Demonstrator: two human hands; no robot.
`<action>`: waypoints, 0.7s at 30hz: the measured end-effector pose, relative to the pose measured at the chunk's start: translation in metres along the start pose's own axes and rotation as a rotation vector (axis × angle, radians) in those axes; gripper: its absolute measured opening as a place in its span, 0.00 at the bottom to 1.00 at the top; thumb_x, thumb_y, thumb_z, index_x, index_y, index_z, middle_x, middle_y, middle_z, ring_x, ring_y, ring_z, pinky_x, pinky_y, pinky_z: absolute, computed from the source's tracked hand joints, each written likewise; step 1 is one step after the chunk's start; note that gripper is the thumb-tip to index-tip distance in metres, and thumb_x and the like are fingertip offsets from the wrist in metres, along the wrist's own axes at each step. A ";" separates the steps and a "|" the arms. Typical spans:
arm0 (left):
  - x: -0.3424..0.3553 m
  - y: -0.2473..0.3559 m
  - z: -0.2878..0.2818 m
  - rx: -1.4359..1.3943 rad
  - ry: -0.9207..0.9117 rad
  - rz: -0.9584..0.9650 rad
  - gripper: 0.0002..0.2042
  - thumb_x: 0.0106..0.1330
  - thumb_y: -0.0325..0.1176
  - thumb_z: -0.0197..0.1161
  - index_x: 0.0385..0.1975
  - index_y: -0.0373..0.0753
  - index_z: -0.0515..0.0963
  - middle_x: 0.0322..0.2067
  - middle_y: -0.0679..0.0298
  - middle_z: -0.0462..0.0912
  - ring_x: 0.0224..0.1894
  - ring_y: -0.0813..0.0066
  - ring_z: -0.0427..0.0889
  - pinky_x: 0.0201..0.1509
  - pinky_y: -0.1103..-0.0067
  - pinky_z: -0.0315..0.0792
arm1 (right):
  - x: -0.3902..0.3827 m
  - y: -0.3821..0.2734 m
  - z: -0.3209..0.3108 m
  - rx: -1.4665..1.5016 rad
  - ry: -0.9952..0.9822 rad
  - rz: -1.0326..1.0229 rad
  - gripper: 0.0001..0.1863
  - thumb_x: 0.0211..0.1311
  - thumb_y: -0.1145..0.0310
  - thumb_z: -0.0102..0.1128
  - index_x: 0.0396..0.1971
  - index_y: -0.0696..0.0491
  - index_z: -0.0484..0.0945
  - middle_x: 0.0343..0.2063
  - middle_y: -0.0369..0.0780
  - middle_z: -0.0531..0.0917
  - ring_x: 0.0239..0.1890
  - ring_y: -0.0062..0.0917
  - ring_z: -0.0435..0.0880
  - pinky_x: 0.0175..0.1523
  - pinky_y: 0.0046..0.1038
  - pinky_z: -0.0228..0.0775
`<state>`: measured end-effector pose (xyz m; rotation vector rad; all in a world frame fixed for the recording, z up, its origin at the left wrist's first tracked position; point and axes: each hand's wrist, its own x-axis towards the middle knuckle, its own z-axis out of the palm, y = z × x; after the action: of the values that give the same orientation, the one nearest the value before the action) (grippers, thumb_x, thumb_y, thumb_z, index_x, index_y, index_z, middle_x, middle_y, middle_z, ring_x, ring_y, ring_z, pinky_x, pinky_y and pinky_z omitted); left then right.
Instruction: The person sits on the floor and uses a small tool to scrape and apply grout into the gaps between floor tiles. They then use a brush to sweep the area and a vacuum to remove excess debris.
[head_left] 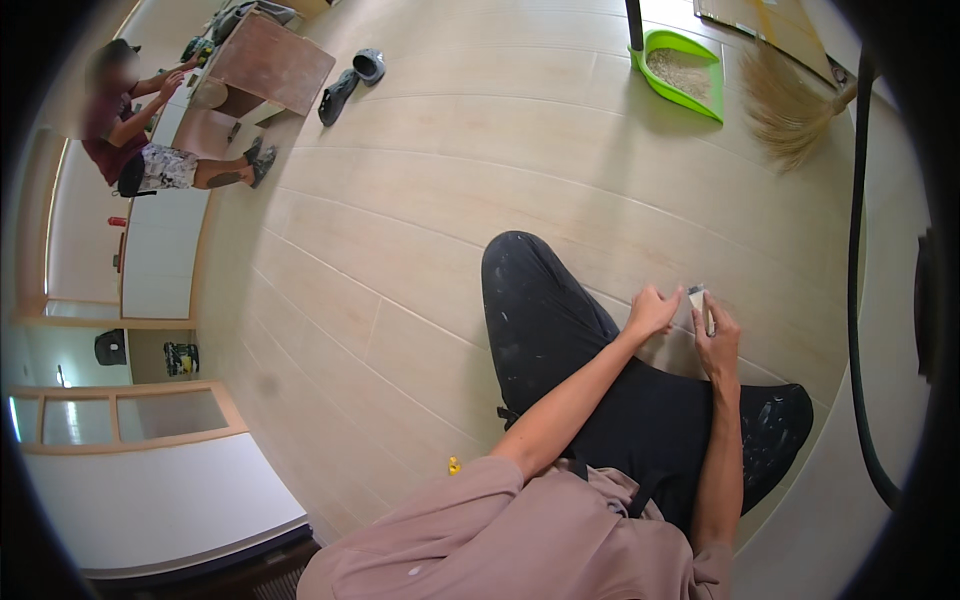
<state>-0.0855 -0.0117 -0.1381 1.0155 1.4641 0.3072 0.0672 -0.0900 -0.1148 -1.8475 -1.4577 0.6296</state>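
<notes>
I sit on the tiled floor (400, 200) in dark, paint-marked trousers (535, 310). In my right hand (715, 340), just above my bent leg, I grip a small pale rectangular object (700, 303) with a dark top end. My left hand (652, 312) is beside it, a little to the left, with fingers curled and closed; what they hold, if anything, is too small to make out.
A green dustpan (705, 105) and straw broom (775, 110) lie ahead right, near cardboard (750, 25). A black cable (857, 300) runs down the right. At upper left a co-worker (120, 150) works at a counter (160, 250); shoes (338, 100) lie nearby.
</notes>
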 end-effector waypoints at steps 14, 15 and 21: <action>0.016 -0.037 0.052 -0.200 -0.035 0.018 0.18 0.71 0.43 0.66 0.29 0.31 0.83 0.25 0.58 0.85 0.24 0.72 0.85 0.26 0.72 0.80 | -0.014 0.010 0.007 0.063 -0.162 0.038 0.21 0.68 0.67 0.63 0.58 0.59 0.80 0.48 0.56 0.86 0.51 0.45 0.87 0.57 0.37 0.75; 0.021 -0.049 0.050 -0.168 0.063 0.051 0.18 0.70 0.43 0.66 0.29 0.30 0.83 0.24 0.57 0.85 0.24 0.71 0.85 0.26 0.72 0.80 | -0.015 0.006 0.015 0.077 -0.187 0.004 0.21 0.68 0.67 0.63 0.59 0.58 0.80 0.48 0.54 0.87 0.50 0.43 0.87 0.56 0.36 0.75; 0.004 -0.032 0.068 -0.139 0.085 -0.036 0.15 0.70 0.41 0.63 0.35 0.32 0.85 0.30 0.53 0.88 0.27 0.66 0.87 0.29 0.69 0.81 | -0.014 0.016 -0.003 0.002 -0.233 0.012 0.23 0.67 0.68 0.62 0.60 0.58 0.79 0.48 0.56 0.86 0.50 0.43 0.87 0.57 0.37 0.74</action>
<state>-0.0358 -0.0529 -0.1778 0.8721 1.5139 0.4246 0.0763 -0.1059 -0.1260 -1.8305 -1.5935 0.8766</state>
